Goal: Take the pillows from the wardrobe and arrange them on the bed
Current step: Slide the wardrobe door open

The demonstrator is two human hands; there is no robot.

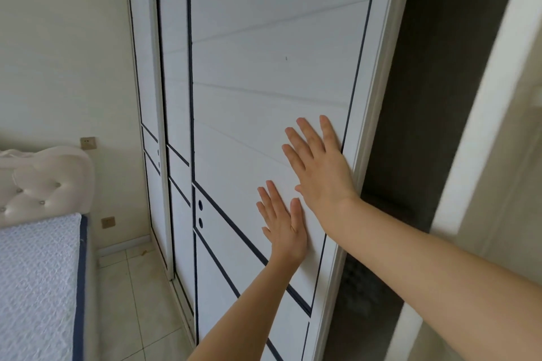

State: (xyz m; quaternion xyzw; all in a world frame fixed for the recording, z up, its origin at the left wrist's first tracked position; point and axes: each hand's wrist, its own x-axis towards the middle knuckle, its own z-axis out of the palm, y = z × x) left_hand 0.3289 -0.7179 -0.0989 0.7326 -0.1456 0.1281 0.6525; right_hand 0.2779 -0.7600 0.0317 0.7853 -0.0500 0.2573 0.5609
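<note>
1. At 8 o'clock lies the bed (pixel 38 278), a white quilted mattress edged in dark blue, with a tufted headboard (pixel 44 184) above it at 9 o'clock; two wall sockets (pixel 88 143) sit just right of the headboard
2. The wardrobe (pixel 264 67) fills the centre – three white sliding door panels with dark trim overlap, and the nearest one blocks the view inside
3. No pillows can be seen; the dark gap (pixel 410 155) at 3 o'clock shows nothing clearly
4. Two hands – the left hand (pixel 283 226) lies flat on the nearest panel at 6 o'clock, fingers straight and spread
5. The right hand (pixel 319 167) presses flat just above it, fingers straight, its outer edge at the panel's right frame
</note>
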